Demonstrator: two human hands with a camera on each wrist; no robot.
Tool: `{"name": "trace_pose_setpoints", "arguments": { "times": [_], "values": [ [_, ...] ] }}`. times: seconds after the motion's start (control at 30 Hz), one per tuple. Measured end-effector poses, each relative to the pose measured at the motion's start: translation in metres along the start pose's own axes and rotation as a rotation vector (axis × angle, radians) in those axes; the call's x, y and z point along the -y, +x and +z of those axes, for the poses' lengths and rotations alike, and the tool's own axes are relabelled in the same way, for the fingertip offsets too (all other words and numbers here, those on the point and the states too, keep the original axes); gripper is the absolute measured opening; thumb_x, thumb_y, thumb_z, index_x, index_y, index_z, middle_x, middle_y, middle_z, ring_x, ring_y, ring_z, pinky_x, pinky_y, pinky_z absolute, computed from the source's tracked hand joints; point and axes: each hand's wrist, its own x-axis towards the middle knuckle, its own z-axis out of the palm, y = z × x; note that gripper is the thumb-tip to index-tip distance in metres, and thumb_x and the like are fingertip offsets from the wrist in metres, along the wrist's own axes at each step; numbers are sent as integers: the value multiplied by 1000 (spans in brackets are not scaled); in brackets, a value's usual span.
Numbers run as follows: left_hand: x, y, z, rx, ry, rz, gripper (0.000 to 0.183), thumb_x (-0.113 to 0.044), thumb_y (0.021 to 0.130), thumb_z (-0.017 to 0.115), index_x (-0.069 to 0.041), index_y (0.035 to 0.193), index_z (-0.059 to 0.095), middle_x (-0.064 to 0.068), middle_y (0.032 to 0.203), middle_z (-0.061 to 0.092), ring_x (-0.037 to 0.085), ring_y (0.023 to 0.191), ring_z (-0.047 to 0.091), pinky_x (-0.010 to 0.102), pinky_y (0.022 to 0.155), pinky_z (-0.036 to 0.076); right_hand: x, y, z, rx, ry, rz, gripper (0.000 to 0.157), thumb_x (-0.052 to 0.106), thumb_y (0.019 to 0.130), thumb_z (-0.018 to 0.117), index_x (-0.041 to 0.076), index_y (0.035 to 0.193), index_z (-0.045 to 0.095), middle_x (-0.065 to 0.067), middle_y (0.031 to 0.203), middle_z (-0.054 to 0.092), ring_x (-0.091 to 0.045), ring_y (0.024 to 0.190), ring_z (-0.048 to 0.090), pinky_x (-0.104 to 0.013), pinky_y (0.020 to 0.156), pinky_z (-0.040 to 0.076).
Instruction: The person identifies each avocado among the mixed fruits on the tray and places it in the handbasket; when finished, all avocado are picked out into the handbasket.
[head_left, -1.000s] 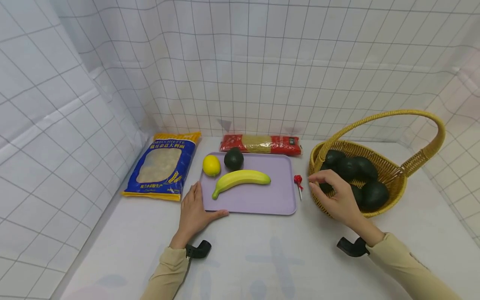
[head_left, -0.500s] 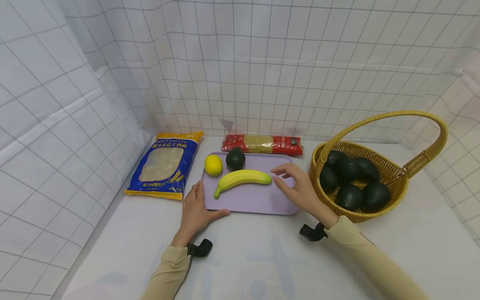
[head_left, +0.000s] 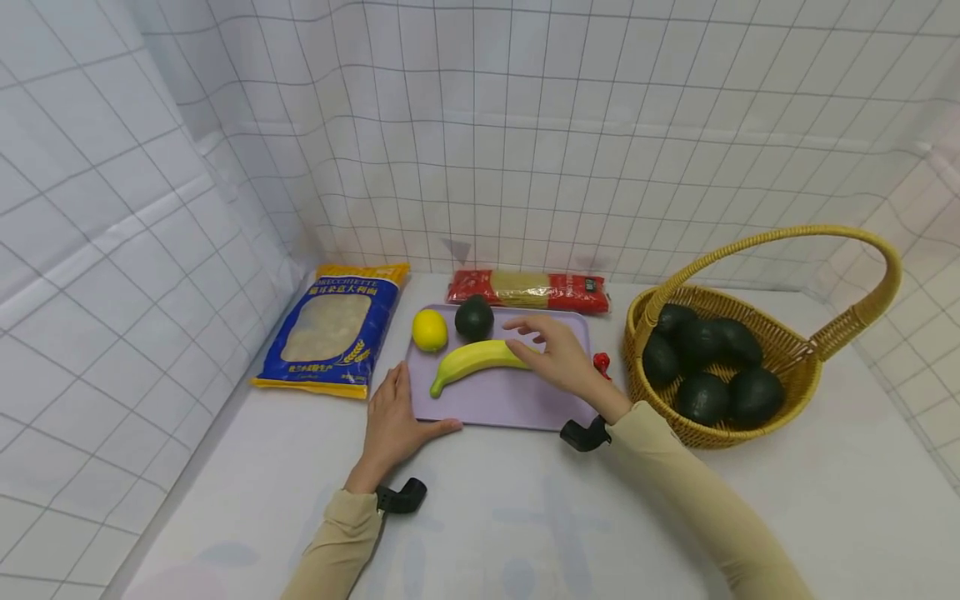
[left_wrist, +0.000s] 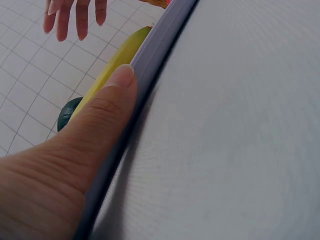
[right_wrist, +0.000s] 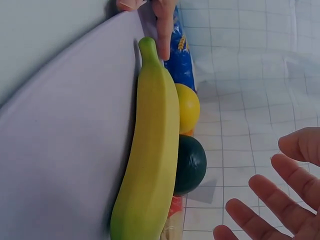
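A yellow banana [head_left: 476,358] with green ends lies on a lilac tray [head_left: 495,404]. Behind it on the tray are a lemon [head_left: 430,331] and a dark green avocado [head_left: 474,317]. My left hand [head_left: 392,429] rests at the tray's front left corner; its thumb [left_wrist: 107,97] lies straight along the front rim in the left wrist view. Over the banana's right end hovers my right hand [head_left: 557,357], holding nothing. Its fingers [right_wrist: 270,185] are loosely spread and apart from the banana in the right wrist view.
A wicker basket [head_left: 806,396] of several avocados [head_left: 756,396] stands at the right, its tall handle raised. A red lollipop [head_left: 602,364] lies beside the tray, its stick hidden. Behind is a spaghetti pack [head_left: 528,290]; at left, a blue orecchiette bag [head_left: 326,329].
My right hand has moved left from the basket's near side, across the lollipop, to above the banana's right end. The left hand stays at the tray corner.
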Motion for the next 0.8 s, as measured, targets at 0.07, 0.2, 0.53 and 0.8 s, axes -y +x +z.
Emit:
{"name": "trace_pose_setpoints", "arguments": {
  "times": [0.07,0.2,0.53,0.8],
  "values": [
    [0,0,0,1,3,-2,132,-67,61,76,4,150,9,27,151,15,42,136,17,53,111,10,0,5,1,8,-9,21,27,15,92,64,4,116,64,-10,116,62,-32,105,57,-50,85,49],
    [-1,-1,-1,1,1,-3,132,-66,61,77,5,150,9,28,151,14,42,136,17,54,111,10,-3,16,3,18,-33,61,29,17,93,63,5,119,62,-10,120,61,-29,108,56,-48,87,48],
    [-2,-1,-2,9,-1,-2,131,-65,62,77,5,149,9,28,151,14,43,136,17,54,111,10,-8,45,13,190,-85,177,43,31,93,61,13,132,57,-5,134,53,-30,117,49,-45,95,44],
    [-1,-1,-1,-2,1,5,131,-64,62,78,6,149,10,29,150,15,43,135,18,54,111,11,-14,66,24,320,-99,248,51,35,95,58,15,141,48,-9,142,45,-33,123,45,-45,101,38]
  ]
}}
